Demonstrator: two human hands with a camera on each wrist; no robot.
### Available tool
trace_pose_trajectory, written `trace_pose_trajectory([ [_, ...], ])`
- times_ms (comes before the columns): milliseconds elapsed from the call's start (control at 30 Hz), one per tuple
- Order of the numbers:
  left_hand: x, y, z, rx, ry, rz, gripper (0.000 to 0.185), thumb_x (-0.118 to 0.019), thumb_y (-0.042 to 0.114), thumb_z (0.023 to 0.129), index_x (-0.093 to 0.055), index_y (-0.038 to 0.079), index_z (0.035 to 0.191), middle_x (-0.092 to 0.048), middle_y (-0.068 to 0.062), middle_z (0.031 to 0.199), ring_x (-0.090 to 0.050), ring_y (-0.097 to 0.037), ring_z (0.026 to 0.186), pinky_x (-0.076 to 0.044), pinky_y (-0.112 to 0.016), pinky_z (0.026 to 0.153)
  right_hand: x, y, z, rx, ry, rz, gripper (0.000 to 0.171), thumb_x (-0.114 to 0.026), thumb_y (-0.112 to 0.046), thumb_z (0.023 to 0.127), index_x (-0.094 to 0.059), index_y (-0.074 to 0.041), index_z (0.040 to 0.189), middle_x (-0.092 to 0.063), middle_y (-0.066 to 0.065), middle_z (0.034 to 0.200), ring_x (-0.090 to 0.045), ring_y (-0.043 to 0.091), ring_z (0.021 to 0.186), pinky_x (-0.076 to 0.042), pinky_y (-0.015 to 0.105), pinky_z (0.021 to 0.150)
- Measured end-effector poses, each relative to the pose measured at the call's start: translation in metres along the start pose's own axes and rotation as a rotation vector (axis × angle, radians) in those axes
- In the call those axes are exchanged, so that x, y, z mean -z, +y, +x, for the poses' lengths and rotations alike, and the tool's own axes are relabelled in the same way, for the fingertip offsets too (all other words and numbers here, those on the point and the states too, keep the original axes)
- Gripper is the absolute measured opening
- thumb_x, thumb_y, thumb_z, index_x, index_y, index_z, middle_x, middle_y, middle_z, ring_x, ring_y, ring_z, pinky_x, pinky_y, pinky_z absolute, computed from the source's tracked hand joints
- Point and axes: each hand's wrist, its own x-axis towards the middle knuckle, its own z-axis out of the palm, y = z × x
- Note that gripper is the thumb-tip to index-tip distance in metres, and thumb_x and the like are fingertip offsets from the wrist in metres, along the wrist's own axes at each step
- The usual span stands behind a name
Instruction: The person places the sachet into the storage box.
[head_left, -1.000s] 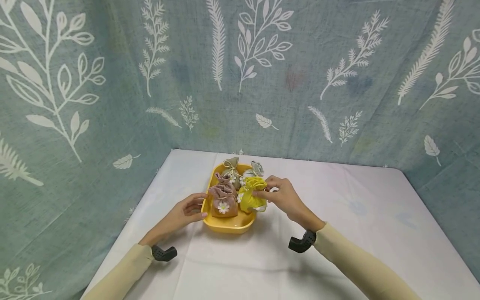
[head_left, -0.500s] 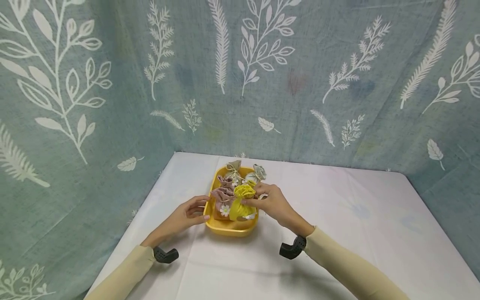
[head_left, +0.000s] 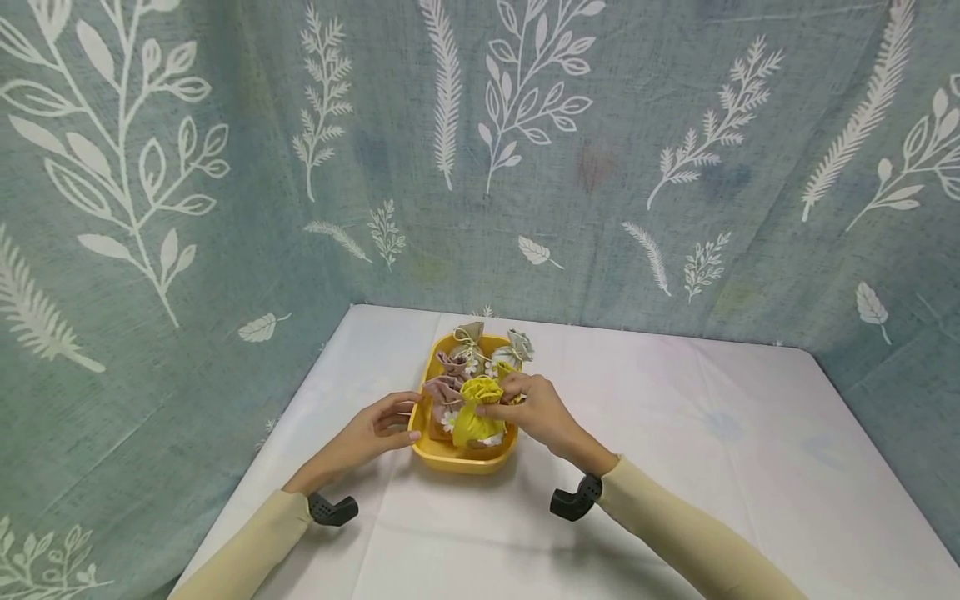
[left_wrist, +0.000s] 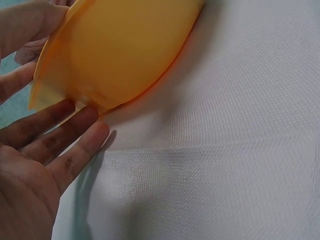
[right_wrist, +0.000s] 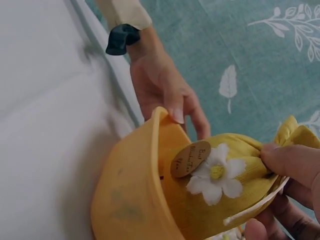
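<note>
A yellow tray (head_left: 456, 456) stands on the white tablecloth with several small drawstring pouches in it. My right hand (head_left: 527, 407) pinches the gathered neck of a yellow pouch (head_left: 472, 418), which sits in the tray's front right part. The right wrist view shows that yellow pouch (right_wrist: 220, 197) with a white daisy and an oval wooden tag (right_wrist: 190, 159), resting against the tray wall (right_wrist: 132, 200). My left hand (head_left: 377, 427) holds the tray's left rim, thumb on top. In the left wrist view the fingers (left_wrist: 62, 142) lie under the tray's underside (left_wrist: 125, 55).
A pink-brown pouch (head_left: 441, 390) with a daisy stands left of the yellow one. Two beige pouches (head_left: 469, 333) (head_left: 519, 343) fill the tray's back. Teal leaf-print cloth (head_left: 600, 167) walls the table behind and on both sides. White cloth (head_left: 712, 433) stretches to the right.
My right hand has carried the yellow pouch leftward and down into the tray's front, beside the pink-brown pouch. The left hand has stayed on the tray's rim.
</note>
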Motion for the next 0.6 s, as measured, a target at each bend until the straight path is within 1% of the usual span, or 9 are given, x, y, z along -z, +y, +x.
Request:
trace_pose_trajectory([
  [100, 0.000, 0.000, 0.001, 0.001, 0.002, -0.003, 0.063, -0.078, 0.024, 0.095, -0.048, 0.021, 0.150, -0.053, -0.017, 0.147, -0.056, -0.033, 0.130, -0.048, -0.043, 0.110, -0.001, 0.003, 0.000, -0.002, 0.001, -0.026, 0.043, -0.088, -0.032, 0.084, -0.057, -0.010, 0.064, -0.057, -0.005, 0.080, -0.055, 0.014, 0.084, -0.043, 0.034, 0.076],
  [200, -0.001, -0.001, 0.002, -0.002, 0.000, -0.004, 0.063, -0.078, 0.025, 0.094, -0.048, 0.022, 0.150, -0.053, -0.016, 0.147, -0.057, -0.033, 0.130, -0.048, -0.042, 0.110, -0.001, 0.005, -0.001, -0.017, -0.003, -0.066, 0.047, -0.088, -0.034, 0.083, -0.051, -0.013, 0.062, -0.043, -0.004, 0.073, -0.044, 0.014, 0.075, -0.037, 0.033, 0.068],
  [333, -0.001, -0.001, 0.003, -0.008, -0.003, -0.007, 0.064, -0.079, 0.026, 0.094, -0.048, 0.021, 0.150, -0.053, -0.017, 0.146, -0.057, -0.033, 0.130, -0.048, -0.043, 0.110, -0.001, 0.008, -0.003, -0.021, -0.025, -0.127, 0.052, -0.088, -0.033, 0.083, -0.045, -0.014, 0.062, -0.038, -0.004, 0.071, -0.040, 0.012, 0.071, -0.035, 0.029, 0.063],
  [367, -0.001, -0.001, 0.003, -0.007, -0.003, -0.010, 0.064, -0.079, 0.026, 0.094, -0.048, 0.020, 0.150, -0.053, -0.017, 0.146, -0.057, -0.033, 0.130, -0.048, -0.043, 0.110, -0.002, 0.008, -0.003, -0.023, -0.037, -0.140, 0.051, -0.088, -0.033, 0.084, -0.045, -0.013, 0.063, -0.040, -0.004, 0.071, -0.042, 0.011, 0.071, -0.036, 0.027, 0.062],
  [400, -0.002, -0.001, 0.003, -0.005, -0.002, -0.011, 0.064, -0.079, 0.026, 0.094, -0.048, 0.020, 0.150, -0.053, -0.017, 0.146, -0.056, -0.033, 0.130, -0.048, -0.043, 0.110, -0.001, 0.008, -0.004, -0.024, -0.048, -0.140, 0.045, -0.087, -0.030, 0.084, -0.051, -0.013, 0.064, -0.044, -0.006, 0.072, -0.045, 0.010, 0.071, -0.040, 0.025, 0.061],
  [467, -0.002, 0.000, 0.002, 0.001, -0.003, -0.010, 0.064, -0.079, 0.025, 0.094, -0.048, 0.020, 0.150, -0.053, -0.017, 0.146, -0.056, -0.033, 0.130, -0.047, -0.044, 0.110, 0.000, 0.008, -0.004, -0.024, -0.073, -0.145, 0.028, -0.086, -0.026, 0.086, -0.065, -0.012, 0.072, -0.053, -0.008, 0.076, -0.053, 0.009, 0.075, -0.048, 0.025, 0.062],
  [500, -0.001, 0.000, 0.002, 0.003, -0.004, -0.008, 0.064, -0.079, 0.024, 0.094, -0.048, 0.020, 0.150, -0.053, -0.017, 0.146, -0.056, -0.033, 0.130, -0.047, -0.045, 0.110, 0.002, 0.008, -0.005, -0.026, -0.086, -0.148, 0.017, -0.085, -0.025, 0.086, -0.073, -0.014, 0.080, -0.060, -0.008, 0.081, -0.058, 0.009, 0.079, -0.052, 0.025, 0.064],
  [533, -0.001, 0.001, 0.002, 0.007, -0.005, -0.003, 0.064, -0.079, 0.025, 0.094, -0.048, 0.020, 0.150, -0.053, -0.016, 0.146, -0.056, -0.032, 0.130, -0.047, -0.045, 0.110, 0.004, 0.007, -0.005, -0.026, -0.095, -0.150, 0.011, -0.085, -0.024, 0.086, -0.078, -0.016, 0.090, -0.065, -0.007, 0.089, -0.061, 0.011, 0.083, -0.055, 0.027, 0.066],
  [600, 0.000, 0.003, 0.001, 0.004, -0.010, 0.018, 0.064, -0.079, 0.026, 0.094, -0.049, 0.020, 0.149, -0.055, -0.013, 0.146, -0.056, -0.031, 0.130, -0.048, -0.045, 0.110, 0.011, 0.005, -0.007, -0.028, -0.117, -0.136, 0.024, -0.084, -0.022, 0.087, -0.080, -0.019, 0.110, -0.069, -0.003, 0.105, -0.066, 0.015, 0.090, -0.060, 0.032, 0.070],
])
